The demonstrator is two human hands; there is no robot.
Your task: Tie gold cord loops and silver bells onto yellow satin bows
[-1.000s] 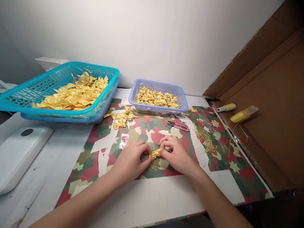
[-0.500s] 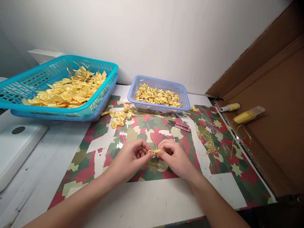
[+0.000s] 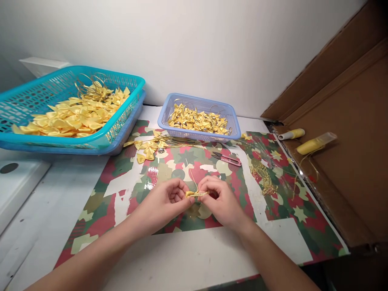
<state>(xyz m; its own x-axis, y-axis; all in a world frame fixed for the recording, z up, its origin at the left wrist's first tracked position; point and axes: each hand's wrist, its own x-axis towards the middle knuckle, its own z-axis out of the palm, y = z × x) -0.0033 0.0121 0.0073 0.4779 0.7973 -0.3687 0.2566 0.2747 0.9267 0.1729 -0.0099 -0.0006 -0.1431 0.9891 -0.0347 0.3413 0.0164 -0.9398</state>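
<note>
Between my two hands, low over the patterned sheet, is a small yellow ribbon bow (image 3: 189, 194) with gold cord (image 3: 202, 194) running across it. My left hand (image 3: 169, 196) pinches the bow between thumb and fingers. On the other side, my right hand (image 3: 220, 198) is closed on the gold cord, its fingertips close to the left thumb. One loose strand of cord stands up from the pinch and leans away from me. Fingers partly cover the bow's middle.
A turquoise basket (image 3: 121, 117) heaped with yellow bows stands at left. Behind my hands, a blue-purple basket (image 3: 198, 135) holds more. Loose bows (image 3: 147, 151), pink-handled thread snips (image 3: 228, 159) and a tangle of gold cords (image 3: 263, 178) lie on the sheet. Yellow spools (image 3: 315, 144) stick out by the cardboard (image 3: 342, 161).
The view has shifted slightly. My hands stay together, and more of the yellow bow now shows beside my left fingertips; the cords across it look closer together.
</note>
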